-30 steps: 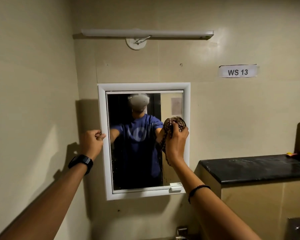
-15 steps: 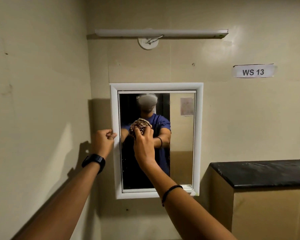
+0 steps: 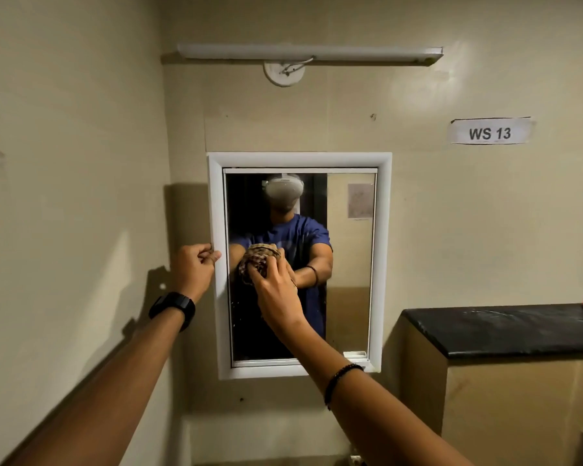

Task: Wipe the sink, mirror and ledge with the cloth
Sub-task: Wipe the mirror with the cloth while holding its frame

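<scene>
Head view, the only view: I am looking at a white-framed mirror (image 3: pixel 350 264) fixed to a beige wall, at the centre of the picture. My right hand (image 3: pixel 276 297) is reaching in from five o'clock and pressing a bunched cloth (image 3: pixel 258 258) against the glass, in the left half of the mirror at about mid-height. The fingers are clamped together around the cloth, wadding it into a pad, likely so that it spreads pressure while wiping. My left hand (image 3: pixel 196 267), coming from seven o'clock, is curled shut on the frame's left edge at nine o'clock, thumb and fingers pinching the rim; I judge this is steadying the mirror against the rubbing. The cloth is looking soft, crumpled and checked in brown and cream. A black ledge (image 3: pixel 505 327) is sitting at three to four o'clock, well apart from both hands. The sink is not showing clearly. The glass near its lower left is showing pale specks.
</scene>
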